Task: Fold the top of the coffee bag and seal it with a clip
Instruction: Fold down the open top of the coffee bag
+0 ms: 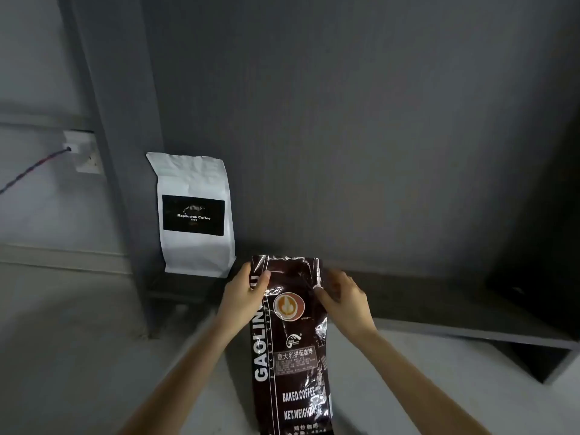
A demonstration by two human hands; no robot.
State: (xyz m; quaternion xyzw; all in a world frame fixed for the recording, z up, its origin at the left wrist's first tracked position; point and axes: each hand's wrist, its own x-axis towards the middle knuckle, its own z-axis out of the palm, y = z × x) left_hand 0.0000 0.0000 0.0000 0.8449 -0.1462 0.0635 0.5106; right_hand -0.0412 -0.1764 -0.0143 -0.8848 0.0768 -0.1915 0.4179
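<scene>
A tall, glossy dark-brown coffee bag [292,356] with white lettering stands upright in front of me, its bottom cut off by the frame. My left hand [246,291] grips its upper left edge, thumb across the front. My right hand [343,298] holds the upper right edge, fingers pinching the foil near the top. The top of the bag [287,260] looks crumpled and stands straight up. No clip is in view.
A white coffee bag with a black label [194,215] leans against the dark grey wall panel behind and to the left. A wall socket with a plugged cable [83,152] is at the far left. A grey shelf edge [470,332] runs to the right.
</scene>
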